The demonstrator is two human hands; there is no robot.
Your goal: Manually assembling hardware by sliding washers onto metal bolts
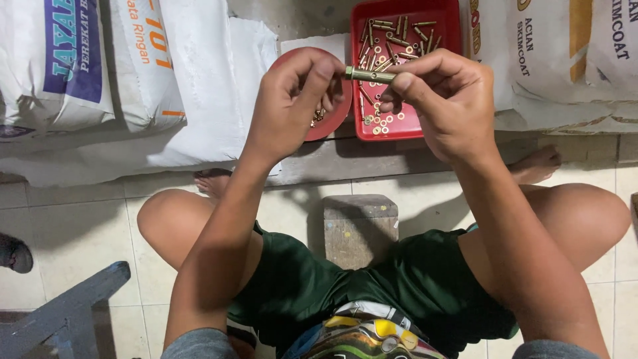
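Two bare hands meet above the clutter, and between them lies a brass bolt (pixel 369 74), held level. The left hand (pixel 292 106) pinches the bolt's left end between thumb and fingertips, its grip narrow and closed on the metal; a few small brass bits show in the curl of its palm (too small to tell what kind). The right hand (pixel 445 100) holds the bolt's other end, thumb and forefinger shut on the shaft, the remaining fingers folded beneath.

Directly under and behind the left grip sits a round red dish (pixel 335 113), mostly hidden by that hand. Just beyond the right grip, and touching nothing of it, stands a square red tray (pixel 452 20) scattered with more brass bolts (pixel 399 30) and small washers (pixel 385 123). Dish and tray rest side by side on a low concrete ledge (pixel 372 156).

White sacks (pixel 199 80) are stacked to the left of the left hand, and more white sacks (pixel 551 60) lie right of the right hand. Below both grips, between the person's bare knees, a grey block (pixel 359 229) stands on the tiled floor (pixel 66 226). Far left of the hands, a blue wooden piece (pixel 66 309) lies on the tiles.
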